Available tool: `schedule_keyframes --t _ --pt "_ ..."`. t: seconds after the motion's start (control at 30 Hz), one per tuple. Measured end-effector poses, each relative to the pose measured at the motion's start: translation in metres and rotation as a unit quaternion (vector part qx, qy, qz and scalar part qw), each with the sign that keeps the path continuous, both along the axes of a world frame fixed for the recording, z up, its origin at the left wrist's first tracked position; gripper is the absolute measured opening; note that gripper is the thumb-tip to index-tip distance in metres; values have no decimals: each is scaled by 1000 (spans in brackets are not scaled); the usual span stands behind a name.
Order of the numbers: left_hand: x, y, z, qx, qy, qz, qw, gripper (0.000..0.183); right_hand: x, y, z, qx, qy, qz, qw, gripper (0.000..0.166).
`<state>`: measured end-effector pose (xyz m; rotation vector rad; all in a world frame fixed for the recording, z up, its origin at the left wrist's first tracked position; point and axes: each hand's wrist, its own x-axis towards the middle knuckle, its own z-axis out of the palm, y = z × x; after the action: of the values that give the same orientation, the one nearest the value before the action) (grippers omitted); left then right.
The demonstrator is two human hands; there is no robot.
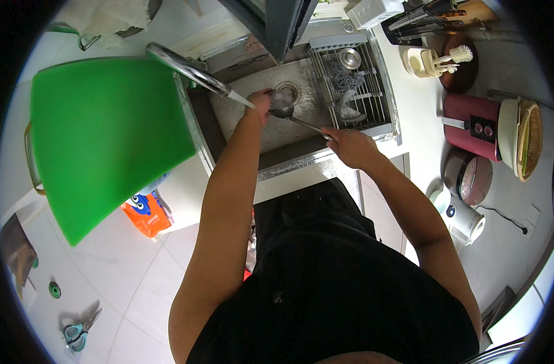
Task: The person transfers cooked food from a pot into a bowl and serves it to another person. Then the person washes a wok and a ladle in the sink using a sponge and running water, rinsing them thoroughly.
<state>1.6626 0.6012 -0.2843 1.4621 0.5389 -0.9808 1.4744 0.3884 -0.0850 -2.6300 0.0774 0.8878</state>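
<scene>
My right hand [353,148] grips the thin metal handle [309,126] of a ladle over the front right of the sink. The ladle's rounded bowl [281,105] is wet and sits above the basin. At the left side of that bowl is my left hand [259,107], its fingers around the rim and partly hidden. From the chrome faucet [190,70], a stream of water [241,98] runs down onto my left hand. Behind the bowl, the round drain [288,91] shows in the wet steel sink [240,132].
A rack [372,98] across the sink's right side holds a steel wool pad [347,79], a grey cloth [350,109] and a small metal bowl [350,58]. Left stands a large green cutting board [108,132]. A dark window frame [277,27] juts over the sink's back.
</scene>
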Motion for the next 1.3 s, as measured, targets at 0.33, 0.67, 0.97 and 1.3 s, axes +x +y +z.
schedule_keyframes --t 0.33,0.67,0.97,1.3 --pt "-24 2 20 399 -446 -287 748 66 17 31 -3 392 287 -343 804 20" --pt "-29 55 42 189 -506 -633 554 81 44 30 -3 420 334 -382 753 17" --pt "-55 29 16 388 -543 -342 661 80 61 51 -7 350 294 -305 836 29" --pt "-25 4 2 -12 -26 124 992 50 79 64 -39 182 144 -136 963 54"
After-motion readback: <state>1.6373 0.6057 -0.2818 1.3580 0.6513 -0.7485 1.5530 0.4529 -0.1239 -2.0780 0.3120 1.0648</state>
